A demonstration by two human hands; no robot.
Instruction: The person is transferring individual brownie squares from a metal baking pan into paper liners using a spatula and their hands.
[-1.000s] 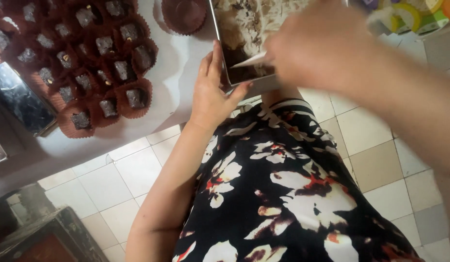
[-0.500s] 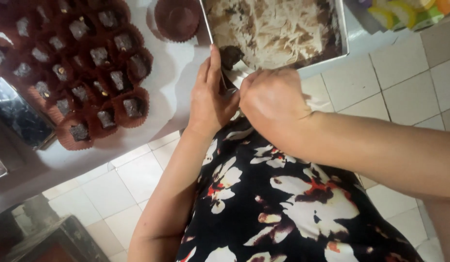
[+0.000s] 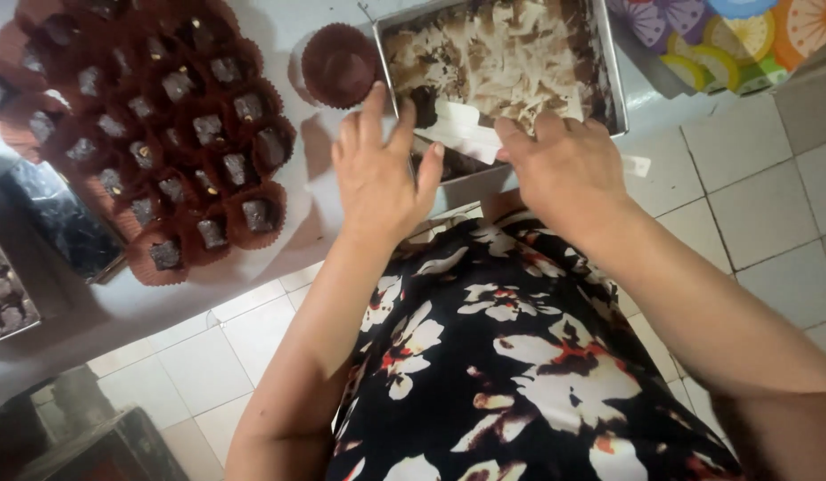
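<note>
1. On the white table (image 3: pixel 155 303), the metal baking pan (image 3: pixel 609 80) of mostly scraped cake sits at the edge.
2. Left hand (image 3: pixel 377 174), fingers spread, steadies the pan's corner.
3. Right hand (image 3: pixel 564 165) grips a white scraper (image 3: pixel 462 129), apparently lifting a piece; the empty paper cup (image 3: pixel 339 64) seems the likely destination.

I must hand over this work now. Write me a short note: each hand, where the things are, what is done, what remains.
Left hand: open, fingers at the near left corner of the metal tray.
Right hand: holds a white scraper inside the tray.
Done: many brown paper cups on the white counter each hold a dark piece.
Left: one empty cup stands beside the tray; a dark piece and scraps remain in the tray.
</note>
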